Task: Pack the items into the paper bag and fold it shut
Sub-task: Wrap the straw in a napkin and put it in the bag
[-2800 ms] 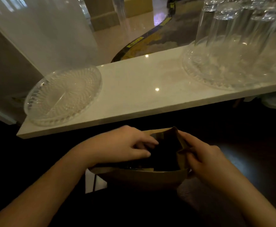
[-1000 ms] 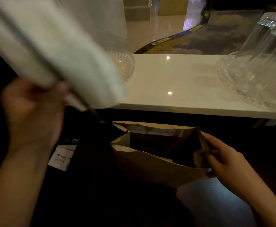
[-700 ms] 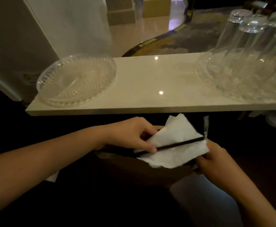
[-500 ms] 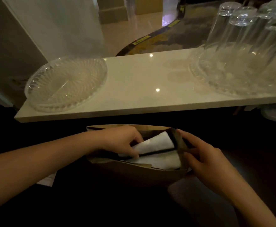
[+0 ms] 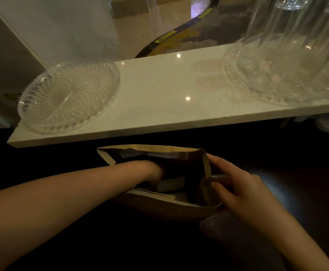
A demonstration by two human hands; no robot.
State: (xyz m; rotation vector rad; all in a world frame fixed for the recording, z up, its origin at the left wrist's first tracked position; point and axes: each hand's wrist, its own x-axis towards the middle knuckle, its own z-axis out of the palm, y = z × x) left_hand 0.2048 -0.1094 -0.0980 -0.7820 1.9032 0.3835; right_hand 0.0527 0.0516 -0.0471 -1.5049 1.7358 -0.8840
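Note:
A brown paper bag (image 5: 159,207) stands open on the dark surface below the white counter. My left hand (image 5: 153,173) reaches down into the bag from the left; its fingers are hidden inside, so I cannot tell what they hold. A pale piece of the white napkin (image 5: 172,183) shows deep in the bag beside that hand. My right hand (image 5: 236,188) pinches the bag's right side wall at the rim and holds the mouth apart.
A white stone counter (image 5: 159,98) runs across just behind the bag. On it sit a clear cut-glass plate (image 5: 67,96) at the left and a glass tray (image 5: 277,79) with upturned glasses (image 5: 296,26) at the right. Dark surface surrounds the bag.
My left hand brought a white napkin with a dark straw over from the left and pushed it down into the bag; the hand is now deeper inside. My right hand kept its hold on the bag's right side.

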